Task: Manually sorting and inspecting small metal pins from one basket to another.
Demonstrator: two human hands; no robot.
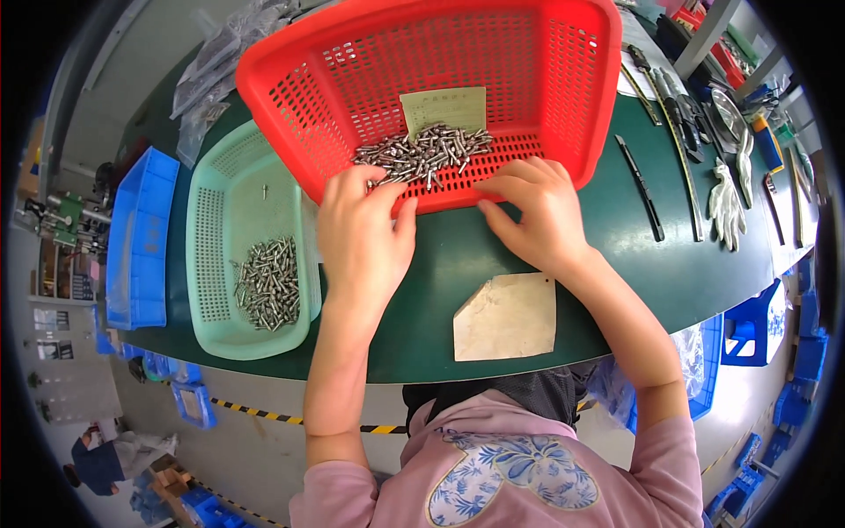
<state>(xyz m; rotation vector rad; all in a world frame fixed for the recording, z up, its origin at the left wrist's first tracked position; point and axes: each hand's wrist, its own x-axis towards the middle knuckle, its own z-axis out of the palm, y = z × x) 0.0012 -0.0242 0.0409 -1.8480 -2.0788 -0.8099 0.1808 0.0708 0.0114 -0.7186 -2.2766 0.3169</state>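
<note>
A red perforated plastic basket [576,97] is in front of me, its inside facing me. A heap of small silvery metal pins [431,151] lies along its near part, with a pale paper slip [447,110] standing behind them. My left hand [363,224] is closed at the near left edge of the basket, fingers bent over it beside the pins and thumb on my side. Farther right my right hand [539,211] grips the same near edge, fingers curled inward and thumb outside. The fingertips of both hands are partly hidden.
Left of the basket sits a light green basket [207,273] with similar metal pins [268,283]. Beyond it is a blue bin [145,238]. A worn piece of card [506,319] lies near the table's front edge. Tools and white gloves [727,204] lie at the right.
</note>
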